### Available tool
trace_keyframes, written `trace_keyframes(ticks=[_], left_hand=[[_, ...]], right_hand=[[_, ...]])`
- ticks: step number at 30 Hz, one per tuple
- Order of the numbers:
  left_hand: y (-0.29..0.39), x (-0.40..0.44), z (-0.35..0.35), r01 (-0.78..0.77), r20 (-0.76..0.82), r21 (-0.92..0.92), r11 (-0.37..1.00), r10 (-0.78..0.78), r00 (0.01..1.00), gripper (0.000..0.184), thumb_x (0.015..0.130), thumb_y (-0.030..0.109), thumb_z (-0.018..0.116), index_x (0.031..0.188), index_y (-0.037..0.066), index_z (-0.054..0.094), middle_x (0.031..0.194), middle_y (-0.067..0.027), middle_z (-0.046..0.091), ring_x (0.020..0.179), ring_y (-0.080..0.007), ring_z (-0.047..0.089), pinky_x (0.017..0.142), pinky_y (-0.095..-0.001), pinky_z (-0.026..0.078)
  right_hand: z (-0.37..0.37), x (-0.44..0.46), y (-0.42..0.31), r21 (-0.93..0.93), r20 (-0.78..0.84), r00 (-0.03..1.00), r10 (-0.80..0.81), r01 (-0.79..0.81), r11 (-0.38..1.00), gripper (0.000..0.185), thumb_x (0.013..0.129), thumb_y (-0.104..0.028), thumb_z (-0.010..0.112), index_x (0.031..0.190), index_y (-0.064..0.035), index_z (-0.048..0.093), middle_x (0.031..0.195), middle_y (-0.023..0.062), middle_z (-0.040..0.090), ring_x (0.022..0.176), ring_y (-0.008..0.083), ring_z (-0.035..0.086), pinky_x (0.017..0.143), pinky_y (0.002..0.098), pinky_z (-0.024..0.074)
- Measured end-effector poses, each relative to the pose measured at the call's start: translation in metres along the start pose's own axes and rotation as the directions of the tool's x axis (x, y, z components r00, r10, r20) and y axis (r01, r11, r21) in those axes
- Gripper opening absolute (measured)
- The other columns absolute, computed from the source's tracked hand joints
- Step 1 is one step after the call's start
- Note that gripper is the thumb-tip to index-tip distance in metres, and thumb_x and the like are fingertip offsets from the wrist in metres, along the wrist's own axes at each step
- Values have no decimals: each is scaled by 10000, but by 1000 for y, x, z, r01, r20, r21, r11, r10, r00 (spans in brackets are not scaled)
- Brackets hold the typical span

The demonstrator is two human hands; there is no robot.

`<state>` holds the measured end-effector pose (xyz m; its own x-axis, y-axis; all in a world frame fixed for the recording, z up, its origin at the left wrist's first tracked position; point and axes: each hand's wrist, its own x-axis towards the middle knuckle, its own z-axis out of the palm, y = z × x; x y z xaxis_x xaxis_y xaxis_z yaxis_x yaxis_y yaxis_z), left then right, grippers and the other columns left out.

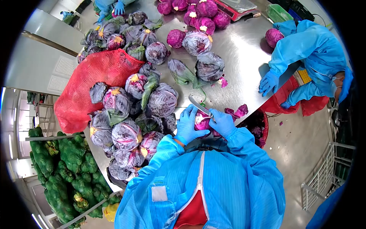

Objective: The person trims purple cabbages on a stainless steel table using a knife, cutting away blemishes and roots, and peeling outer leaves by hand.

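Observation:
My left hand (pixel 189 126), in a blue glove, is closed around the side of a trimmed red cabbage (pixel 202 121) at the table's near edge. In my right hand (pixel 223 123), also gloved, is a knife (pixel 199 106). Its curved blade points up and to the left, just above the cabbage. Purple leaf scraps (pixel 240 111) lie beside my right hand. Beyond the knife sit a whole red cabbage (pixel 209 67) and a loose outer leaf (pixel 180 71). My fingers hide part of the cabbage and of the knife handle.
Untrimmed cabbages (pixel 126 134) pile up on the left beside a red mesh sack (pixel 95 84). Peeled cabbages (pixel 206 8) lie at the far end near a red scale (pixel 238 7). A co-worker (pixel 305 49) bends at the right edge. A red basket (pixel 265 129) of leaves stands below.

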<state>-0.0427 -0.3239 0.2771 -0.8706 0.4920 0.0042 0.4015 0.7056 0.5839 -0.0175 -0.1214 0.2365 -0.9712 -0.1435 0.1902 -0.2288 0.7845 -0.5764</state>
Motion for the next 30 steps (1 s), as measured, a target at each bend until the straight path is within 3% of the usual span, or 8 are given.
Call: trace_keyframes(ticks=[3, 10, 13, 15, 17, 19, 24, 30], left_hand=[[-4, -7, 1, -81, -38, -36, 996, 79, 996, 1182, 519, 533, 854, 1471, 54, 340, 1415, -223, 405, 1285, -410, 407, 1090, -476, 330], [-15, -23, -5, -100, -53, -120, 988, 95, 994, 1136, 516, 456, 875, 1465, 87, 371, 1415, -215, 411, 1312, -397, 392, 1112, -466, 317], [-22, -23, -6, -129, -50, -148, 981, 122, 991, 1142, 512, 450, 881, 1465, 85, 370, 1415, -213, 409, 1315, -390, 391, 1121, -455, 311], [-24, -22, -6, -150, -48, -166, 975, 144, 988, 1138, 507, 444, 887, 1463, 92, 379, 1413, -205, 412, 1320, -381, 389, 1127, -448, 307], [-24, -21, -7, -155, -45, -182, 971, 149, 988, 1133, 505, 440, 889, 1461, 98, 385, 1409, -202, 414, 1321, -380, 388, 1126, -447, 307], [-27, -20, -9, -175, -37, -180, 968, 171, 985, 1137, 501, 446, 893, 1462, 106, 389, 1401, -199, 419, 1326, -379, 375, 1133, -460, 291], [-25, -31, -17, -41, -11, -22, 999, 40, 999, 1183, 505, 477, 889, 1486, 91, 351, 1407, -223, 386, 1339, -405, 333, 1144, -495, 248], [-30, -36, 6, 52, -114, -250, 967, -83, 990, 1232, 499, 506, 891, 1497, 63, 320, 1402, -233, 377, 1328, -395, 329, 1134, -487, 252]], right_hand=[[-7, 2, 27, 242, -76, 930, 359, -332, 912, 168, 805, -168, 621, 941, -80, 575, 677, 185, 607, 629, 377, 636, 549, 439, 493], [-12, -29, 58, 111, 4, 880, 474, -472, 875, 425, 798, -370, 720, 1081, -88, 574, 816, 189, 646, 776, 386, 646, 675, 470, 499], [-25, -34, 49, 217, -154, 910, 385, -349, 912, 543, 746, -406, 795, 1112, -59, 594, 862, 158, 641, 829, 322, 643, 743, 411, 504], [-24, -32, 41, 658, 149, 898, 414, -402, 636, 484, 750, -260, 823, 1108, 1, 627, 986, 83, 639, 866, 169, 617, 777, 326, 501], [-17, -27, 36, 749, 451, 843, 293, -536, 389, 489, 753, -191, 822, 1142, 22, 617, 1019, 53, 637, 880, 110, 589, 758, 279, 503], [-5, -21, 30, 757, 501, 834, 230, -552, 350, 510, 757, -197, 823, 1173, 15, 617, 888, 22, 629, 826, 93, 584, 739, 248, 511], [-5, -6, 27, 620, 614, 774, 154, -594, 512, 473, 792, -215, 794, 1172, 0, 612, 868, 26, 633, 730, 105, 591, 672, 246, 506], [-3, -3, 25, 494, 422, 906, 43, -270, 826, 464, 743, -303, 770, 1051, -5, 592, 818, 125, 610, 718, 195, 595, 652, 354, 493]])
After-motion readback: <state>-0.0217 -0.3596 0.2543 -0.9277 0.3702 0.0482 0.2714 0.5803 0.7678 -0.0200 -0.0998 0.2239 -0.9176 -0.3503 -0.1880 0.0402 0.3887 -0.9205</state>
